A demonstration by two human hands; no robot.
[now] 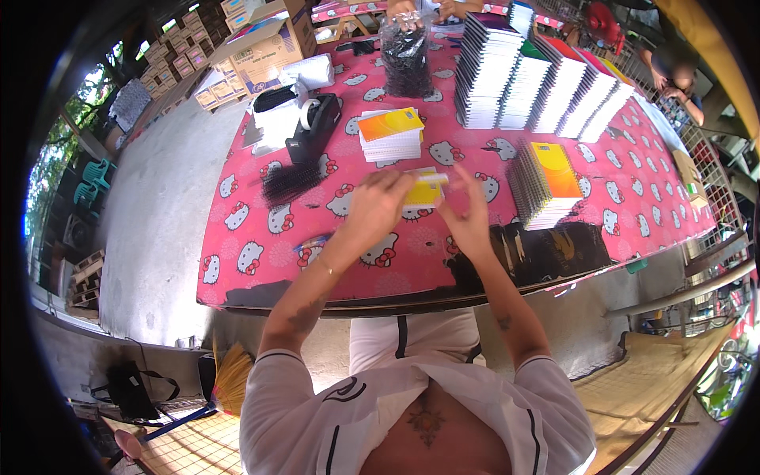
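Note:
Both of my hands meet over a small yellow notebook (pixel 425 190) held just above the pink patterned tablecloth (pixel 261 237). My left hand (pixel 378 204) grips its left side. My right hand (pixel 467 214) pinches its right edge, where the binding side is. A stack of unbound orange-covered pads (pixel 390 134) lies just beyond my hands. To the right lies a pile of bound notebooks with black spiral coils (pixel 546 184). A bundle of black coils (pixel 290 182) lies to the left.
Tall rows of stacked notebooks (pixel 538 79) line the far right of the table. A clear bag of black coils (pixel 406 55) stands at the far edge, with another person's hands behind it. A black tape dispenser (pixel 315 119) and cardboard boxes (pixel 265 47) sit far left.

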